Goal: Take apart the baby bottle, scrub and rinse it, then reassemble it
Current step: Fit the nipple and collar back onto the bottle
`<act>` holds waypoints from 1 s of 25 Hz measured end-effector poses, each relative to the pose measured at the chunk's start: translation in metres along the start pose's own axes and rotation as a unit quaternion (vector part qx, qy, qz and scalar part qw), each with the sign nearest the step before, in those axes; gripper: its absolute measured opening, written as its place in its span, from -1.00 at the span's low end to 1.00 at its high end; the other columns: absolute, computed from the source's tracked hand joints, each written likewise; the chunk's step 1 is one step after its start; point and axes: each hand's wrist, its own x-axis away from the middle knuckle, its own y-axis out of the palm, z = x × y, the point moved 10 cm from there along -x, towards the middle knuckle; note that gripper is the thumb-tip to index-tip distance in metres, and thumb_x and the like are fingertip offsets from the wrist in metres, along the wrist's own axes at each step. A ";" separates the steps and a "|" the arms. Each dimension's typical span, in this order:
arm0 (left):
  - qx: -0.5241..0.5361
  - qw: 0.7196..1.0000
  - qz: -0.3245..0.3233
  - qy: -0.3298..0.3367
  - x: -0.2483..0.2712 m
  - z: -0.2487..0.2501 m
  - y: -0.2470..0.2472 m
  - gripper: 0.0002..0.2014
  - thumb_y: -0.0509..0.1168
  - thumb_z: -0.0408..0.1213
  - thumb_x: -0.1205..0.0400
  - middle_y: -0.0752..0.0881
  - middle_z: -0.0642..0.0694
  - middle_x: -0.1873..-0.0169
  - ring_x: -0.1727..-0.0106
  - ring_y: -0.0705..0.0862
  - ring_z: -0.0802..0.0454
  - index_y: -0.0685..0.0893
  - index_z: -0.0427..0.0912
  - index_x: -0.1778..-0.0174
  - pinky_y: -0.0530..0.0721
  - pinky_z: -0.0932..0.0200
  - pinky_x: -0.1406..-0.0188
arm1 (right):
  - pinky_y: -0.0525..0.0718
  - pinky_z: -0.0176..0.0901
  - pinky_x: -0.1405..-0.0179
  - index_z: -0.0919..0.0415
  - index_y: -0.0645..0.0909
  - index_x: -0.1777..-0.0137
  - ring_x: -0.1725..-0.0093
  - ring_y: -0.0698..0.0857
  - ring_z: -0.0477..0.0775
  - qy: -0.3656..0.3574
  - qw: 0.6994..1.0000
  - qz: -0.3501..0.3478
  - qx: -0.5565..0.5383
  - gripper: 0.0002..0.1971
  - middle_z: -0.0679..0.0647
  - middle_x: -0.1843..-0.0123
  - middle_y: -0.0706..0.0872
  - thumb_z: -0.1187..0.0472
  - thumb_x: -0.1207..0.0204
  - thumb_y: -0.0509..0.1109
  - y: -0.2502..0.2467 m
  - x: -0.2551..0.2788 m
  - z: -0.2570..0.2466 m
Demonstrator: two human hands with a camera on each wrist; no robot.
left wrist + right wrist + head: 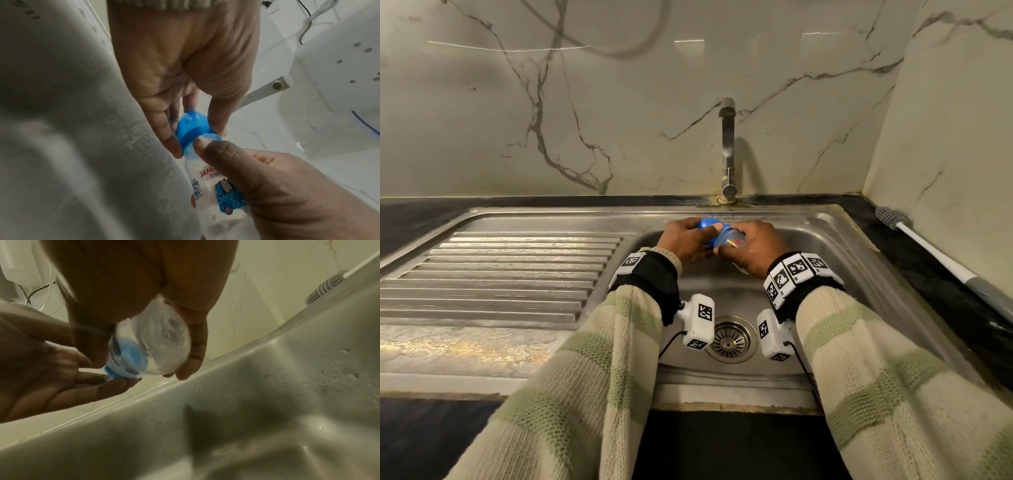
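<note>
Nearest the head camera, two sleeves (599,370) in cream and green stripes fill the lower half of the frame and run up toward the middle, each wrist carrying a black band with white marker blocks. Above them, just over the centre of the frame, both hands meet over the basin of the steel sink (835,240). The left hand (683,241) has its grip closed round the blue cap (192,128) of the baby bottle (213,191), fingers on one side and thumb on the other. The right hand (751,248) has its grip wrapped round the clear body, with the thumb pressed at the neck just below the cap. The bottle lies roughly level between the hands, cap toward the left of the frame, held above the basin and touching neither wall. The cap looks seated on the neck, though the fingers hide most of the joint. The drain (729,339) shows in the lower middle, between the wrists. The tap (728,150) stands at the centre against the marble wall. At the right edge a bottle brush (924,243) lies on the dark desk (928,274) beside the sink. The ribbed draining board (510,270) fills the left.
</note>
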 end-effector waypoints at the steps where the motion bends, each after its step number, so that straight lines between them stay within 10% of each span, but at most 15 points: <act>1: -0.009 1.000 0.000 -0.002 0.000 0.000 0.002 -0.72 0.43 -0.31 -0.64 0.77 -0.34 -0.15 -0.13 0.80 -0.24 0.67 -0.24 -0.27 0.81 -0.11 -0.12 | 0.59 -0.19 0.25 0.14 0.73 -0.04 0.22 0.70 -0.01 0.006 1.000 -0.001 0.002 -0.70 0.05 0.18 0.75 0.02 -0.38 0.55 0.000 0.001 0.002; 13: 0.000 0.998 0.040 0.043 0.004 0.015 0.017 -0.42 0.44 -0.04 -0.62 0.73 -0.34 -0.21 0.05 0.76 -0.09 0.52 -0.23 -0.50 0.82 -0.14 -0.03 | 0.54 -0.15 0.03 0.25 0.64 -0.24 -0.09 0.70 0.27 0.013 0.991 0.121 -0.055 -0.67 0.25 -0.11 0.75 0.11 -0.54 0.36 -0.018 -0.007 -0.012; 18: -0.095 0.994 0.012 0.046 0.007 0.008 0.021 -0.13 0.52 0.16 -0.31 0.72 -0.22 -0.22 -0.09 0.78 -0.13 0.46 -0.14 -0.50 0.80 -0.25 -0.08 | 0.68 -0.01 -0.07 0.11 0.61 -0.27 -0.10 0.72 0.26 0.067 0.995 0.076 -0.012 -0.63 0.17 -0.10 0.77 0.16 -0.44 0.40 -0.008 -0.008 0.006; 25: -0.315 0.944 -0.025 0.100 -0.005 0.006 0.032 -0.42 0.36 0.05 -0.66 0.71 -0.14 -0.28 -0.22 0.71 -0.04 0.46 -0.16 -0.53 0.66 -0.03 -0.31 | 0.69 -0.05 0.08 0.21 0.57 -0.27 0.01 0.75 0.18 0.127 0.992 0.006 -0.027 -0.57 0.15 -0.06 0.75 0.20 -0.40 0.52 0.017 -0.017 0.046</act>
